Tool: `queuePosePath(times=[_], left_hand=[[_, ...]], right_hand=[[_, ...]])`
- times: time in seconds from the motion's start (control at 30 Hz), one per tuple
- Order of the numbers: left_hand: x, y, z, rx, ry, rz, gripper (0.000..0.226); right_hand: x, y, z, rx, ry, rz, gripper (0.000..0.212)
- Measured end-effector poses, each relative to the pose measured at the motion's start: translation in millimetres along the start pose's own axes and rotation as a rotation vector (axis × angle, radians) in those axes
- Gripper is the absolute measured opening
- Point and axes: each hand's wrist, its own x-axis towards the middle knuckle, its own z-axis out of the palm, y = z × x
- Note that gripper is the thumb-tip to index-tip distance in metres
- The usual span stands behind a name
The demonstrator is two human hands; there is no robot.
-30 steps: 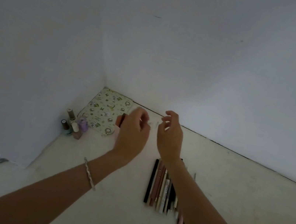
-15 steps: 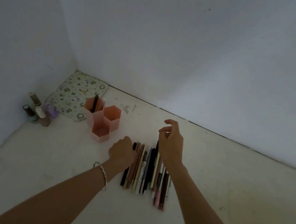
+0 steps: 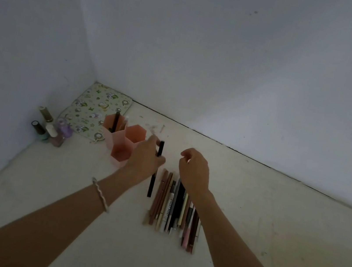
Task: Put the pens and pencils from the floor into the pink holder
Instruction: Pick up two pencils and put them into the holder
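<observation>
A pink holder [image 3: 123, 141] of three hexagonal cups stands on the floor near the corner; its back cup holds a black pen [image 3: 115, 121] and a pale one. My left hand [image 3: 143, 160] grips a long black pen [image 3: 153, 182] just right of the holder, its lower end near the floor. Several pens and pencils [image 3: 175, 207] lie side by side in a row on the floor. My right hand [image 3: 194, 171] hovers over the far end of that row, fingers loosely curled, holding nothing.
A patterned pouch [image 3: 93, 108] lies in the corner behind the holder. Several nail polish bottles [image 3: 53, 130] stand against the left wall. White walls close in on the left and behind. Pale floor stretches to the right.
My left hand went from the holder down to the row, closed on the black pen and lifted it toward the holder. The right hand stayed above the row.
</observation>
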Motion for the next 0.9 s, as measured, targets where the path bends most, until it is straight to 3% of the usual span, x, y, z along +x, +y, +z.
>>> queuePosePath(times=[0.2, 0.33, 0.63, 0.73, 0.8, 0.9], left_hand=[[8, 25, -54, -0.225, 0.275, 0.132, 0.036], [4, 23, -66, -0.299, 0.353, 0.158, 0.049], [-6, 24, -79, -0.355, 0.388, 0.201, 0.046], [2, 21, -104, -0.409, 0.527, 0.238, 0.046], [10, 14, -128, -0.445, 0.678, 0.257, 0.045], [20, -2, -147, -0.385, 0.805, 0.305, 0.045]], right_hand=[[-9, 0, 39, -0.528, -0.183, -0.066, 0.032], [-15, 1, 54, -0.574, -0.193, -0.069, 0.039], [-13, -17, 69, -0.375, -0.189, 0.118, 0.039], [4, -29, 44, -0.133, -0.151, 0.189, 0.034], [19, -41, 18, -0.02, -0.071, 0.209, 0.037], [39, -63, -18, 0.237, 0.063, 0.207, 0.025]])
